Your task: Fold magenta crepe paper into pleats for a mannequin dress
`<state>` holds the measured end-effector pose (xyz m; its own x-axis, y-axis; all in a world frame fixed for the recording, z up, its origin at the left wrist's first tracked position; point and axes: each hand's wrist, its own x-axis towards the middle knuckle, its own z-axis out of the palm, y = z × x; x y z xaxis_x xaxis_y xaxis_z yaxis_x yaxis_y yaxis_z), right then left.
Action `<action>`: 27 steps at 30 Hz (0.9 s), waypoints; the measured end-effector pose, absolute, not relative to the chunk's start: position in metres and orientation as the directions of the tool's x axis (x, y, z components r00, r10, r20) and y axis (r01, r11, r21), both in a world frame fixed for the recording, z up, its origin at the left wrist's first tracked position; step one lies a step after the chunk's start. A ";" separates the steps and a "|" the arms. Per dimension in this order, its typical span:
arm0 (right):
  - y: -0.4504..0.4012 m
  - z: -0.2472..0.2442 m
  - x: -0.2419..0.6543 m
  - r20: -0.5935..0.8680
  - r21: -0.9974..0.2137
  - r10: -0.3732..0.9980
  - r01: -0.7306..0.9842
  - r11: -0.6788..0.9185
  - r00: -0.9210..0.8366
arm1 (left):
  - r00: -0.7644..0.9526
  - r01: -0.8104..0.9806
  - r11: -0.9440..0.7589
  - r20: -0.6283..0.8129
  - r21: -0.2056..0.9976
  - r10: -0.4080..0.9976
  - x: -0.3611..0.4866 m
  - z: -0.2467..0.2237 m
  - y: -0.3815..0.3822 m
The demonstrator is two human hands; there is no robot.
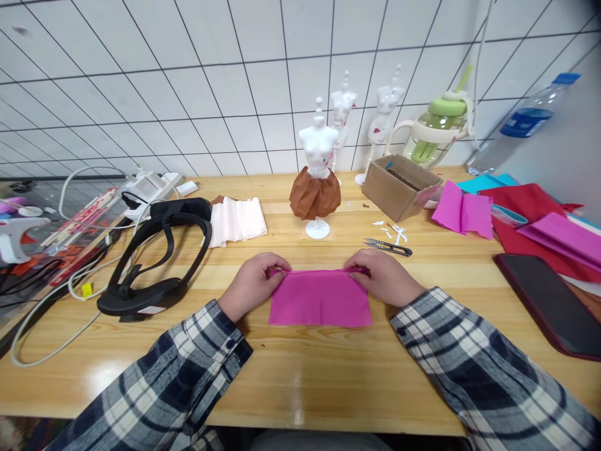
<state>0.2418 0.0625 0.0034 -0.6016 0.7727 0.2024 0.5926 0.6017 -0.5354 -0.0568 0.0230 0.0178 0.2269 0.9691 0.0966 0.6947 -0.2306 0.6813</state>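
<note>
Cloth, magenta and rectangular, is laid on the pale wooden counter, its edge pinched by the bare left hand at ten o'clock and the bare right hand at two.

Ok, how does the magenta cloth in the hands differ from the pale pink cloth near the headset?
The magenta cloth is vivid; the pale pink cloth is almost white. The left hand and right hand pinch the magenta cloth along its far edge, while no hand touches the pale pink cloth. The magenta cloth looks mostly smooth, the pale pink cloth rippled. Both are on the wooden table.
</note>
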 end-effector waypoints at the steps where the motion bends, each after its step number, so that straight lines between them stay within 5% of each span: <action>1: 0.063 0.004 0.243 0.189 -0.520 0.770 0.603 0.604 -0.609 | 0.257 0.707 -0.260 0.104 0.658 0.961 -0.058 0.018 0.024; 17: 0.062 0.013 0.246 0.120 -0.360 0.734 0.660 0.659 -0.668 | 0.517 0.724 -0.547 0.193 0.421 0.834 -0.064 0.019 0.029; 27: 0.051 0.029 0.242 0.095 -0.075 0.644 0.640 0.765 -0.759 | 0.611 0.751 -0.627 0.140 0.209 0.779 -0.061 0.030 0.024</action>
<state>0.2415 0.0506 0.0290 -0.7588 0.6443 0.0953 0.6399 0.7648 -0.0753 -0.0613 0.0244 0.0304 0.6114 0.7788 0.1400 0.7506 -0.6268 0.2090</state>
